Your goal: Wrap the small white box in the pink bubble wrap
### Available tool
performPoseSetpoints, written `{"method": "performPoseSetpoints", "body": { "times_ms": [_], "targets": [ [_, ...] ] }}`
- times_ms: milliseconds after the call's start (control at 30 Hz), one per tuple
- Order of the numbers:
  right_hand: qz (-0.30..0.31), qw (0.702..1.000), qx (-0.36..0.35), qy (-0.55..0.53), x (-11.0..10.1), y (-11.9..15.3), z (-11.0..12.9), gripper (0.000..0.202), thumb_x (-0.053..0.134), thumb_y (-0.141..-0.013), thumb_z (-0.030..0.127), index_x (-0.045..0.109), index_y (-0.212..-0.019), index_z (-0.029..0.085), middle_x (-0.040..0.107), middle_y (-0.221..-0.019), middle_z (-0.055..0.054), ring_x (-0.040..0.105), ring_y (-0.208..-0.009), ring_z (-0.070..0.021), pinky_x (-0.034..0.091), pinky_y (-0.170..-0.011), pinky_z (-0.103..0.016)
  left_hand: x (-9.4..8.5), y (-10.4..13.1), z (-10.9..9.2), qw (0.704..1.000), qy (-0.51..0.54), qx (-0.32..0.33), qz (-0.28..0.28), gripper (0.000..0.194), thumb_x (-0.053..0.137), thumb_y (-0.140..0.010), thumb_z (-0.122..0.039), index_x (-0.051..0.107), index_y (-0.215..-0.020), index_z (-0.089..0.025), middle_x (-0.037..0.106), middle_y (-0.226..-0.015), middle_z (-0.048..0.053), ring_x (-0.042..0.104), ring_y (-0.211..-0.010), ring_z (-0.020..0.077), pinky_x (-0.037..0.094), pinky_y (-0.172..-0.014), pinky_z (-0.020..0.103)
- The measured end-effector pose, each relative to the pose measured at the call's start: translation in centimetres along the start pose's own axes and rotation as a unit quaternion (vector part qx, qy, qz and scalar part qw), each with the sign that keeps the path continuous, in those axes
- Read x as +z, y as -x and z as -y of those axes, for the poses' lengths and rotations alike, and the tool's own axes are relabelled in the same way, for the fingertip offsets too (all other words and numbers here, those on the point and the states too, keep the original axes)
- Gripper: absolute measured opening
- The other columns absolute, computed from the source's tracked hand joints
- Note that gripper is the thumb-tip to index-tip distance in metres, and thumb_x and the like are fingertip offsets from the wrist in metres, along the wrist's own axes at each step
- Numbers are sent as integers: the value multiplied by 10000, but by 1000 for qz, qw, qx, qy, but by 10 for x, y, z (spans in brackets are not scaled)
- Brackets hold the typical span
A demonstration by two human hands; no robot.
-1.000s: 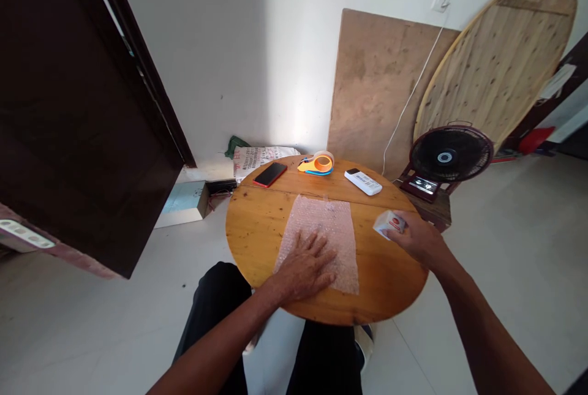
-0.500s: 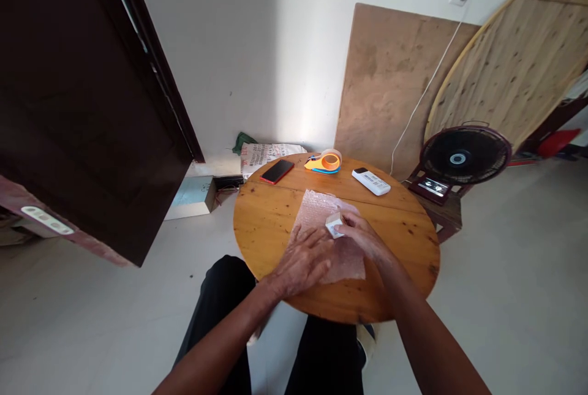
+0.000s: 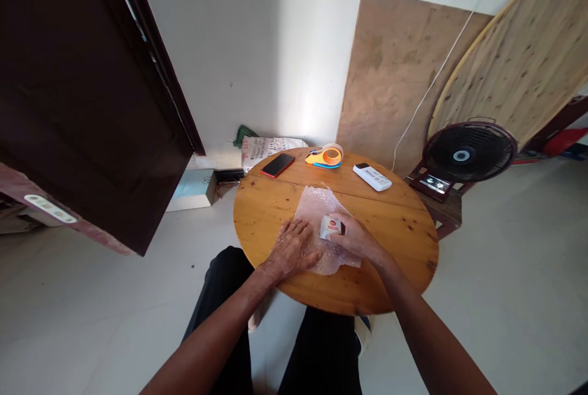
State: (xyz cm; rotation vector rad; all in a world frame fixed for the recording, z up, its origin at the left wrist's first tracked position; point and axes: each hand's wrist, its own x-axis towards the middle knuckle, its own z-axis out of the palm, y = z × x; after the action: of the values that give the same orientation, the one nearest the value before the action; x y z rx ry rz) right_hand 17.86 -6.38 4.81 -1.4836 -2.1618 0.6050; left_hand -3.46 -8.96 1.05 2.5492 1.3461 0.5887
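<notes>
A sheet of bubble wrap [image 3: 316, 202] lies on the round wooden table [image 3: 399, 242]. My left hand [image 3: 291, 251] rests flat on its left side, fingers spread and holding nothing. Over the middle of the sheet, my right hand [image 3: 358, 237] grips a small white box [image 3: 329, 226] from its right side. Red print shows on the box's upper face. Whether the box touches the wrap beneath it I cannot tell.
Toward the table's far edge lie a phone [image 3: 278, 165] with a red rim, an orange tape dispenser [image 3: 325, 156] and a white remote control [image 3: 372, 177]. A black fan [image 3: 462, 155] stands beyond the right edge. My legs are below the near edge.
My left hand has slid left, away from the box. My right hand has turned the box, so its red print now shows. The view has shifted slightly.
</notes>
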Motion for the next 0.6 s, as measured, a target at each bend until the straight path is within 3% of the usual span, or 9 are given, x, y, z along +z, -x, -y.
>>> {"method": "performPoseSetpoints", "body": {
  "times_ms": [267,467,600],
  "targets": [
    [12,999,2,38,2,1,9,443,595,-726,315,589,-1155,206,665,-1043,-41,596,-886,-204,452,-794,-301,3,-1,3,1000,7,-1,-6,687,556,-790,-540,419,-1359,-180,462,-1405,124,343,-1350,284,159,-1150,460],
    [-1,997,25,72,8,2,8,475,593,-729,306,577,-1191,199,656,-1127,-69,597,-974,-229,447,-866,-329,7,-1,4,1000,3,-3,-13,712,567,-782,-539,432,-1350,-133,466,-1397,145,347,-1346,288,163,-1154,450],
    [9,999,24,41,8,4,3,603,609,-722,314,502,-1301,184,584,-1264,-100,550,-1114,-260,413,-967,-387,6,-1,3,1000,9,-4,-9,697,557,-792,-536,423,-1362,-156,458,-1408,131,341,-1351,286,162,-1154,460]
  ]
}}
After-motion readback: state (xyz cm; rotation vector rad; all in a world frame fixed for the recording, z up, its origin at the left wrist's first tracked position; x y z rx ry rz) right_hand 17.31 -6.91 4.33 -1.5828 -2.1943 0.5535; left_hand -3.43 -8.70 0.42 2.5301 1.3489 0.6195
